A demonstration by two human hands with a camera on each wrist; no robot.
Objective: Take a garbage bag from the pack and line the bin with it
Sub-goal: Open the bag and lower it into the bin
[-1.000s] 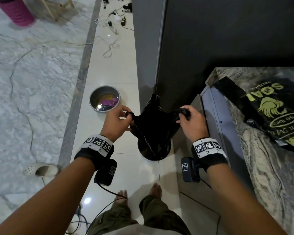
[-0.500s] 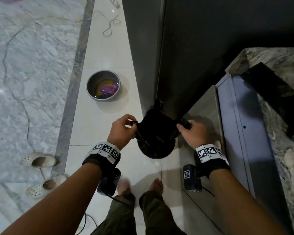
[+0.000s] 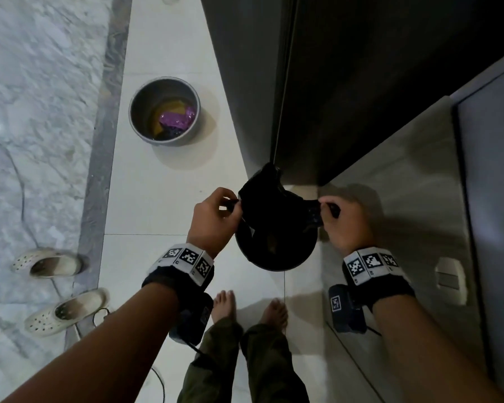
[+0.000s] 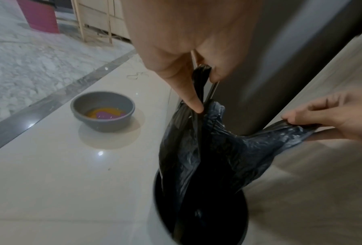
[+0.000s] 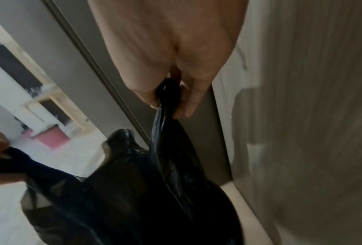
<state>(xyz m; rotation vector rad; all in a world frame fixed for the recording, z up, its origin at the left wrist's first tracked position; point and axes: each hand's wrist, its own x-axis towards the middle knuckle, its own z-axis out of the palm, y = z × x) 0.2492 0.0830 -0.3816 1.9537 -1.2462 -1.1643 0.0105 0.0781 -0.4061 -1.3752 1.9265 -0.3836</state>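
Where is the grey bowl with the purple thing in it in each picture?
Head view: the grey bowl sits on the floor, upper left of the hands.
Left wrist view: the bowl is at middle left, left of the black bag.
Right wrist view: not in it.
Shared landmark: the black bag held by both hands shows in all three.
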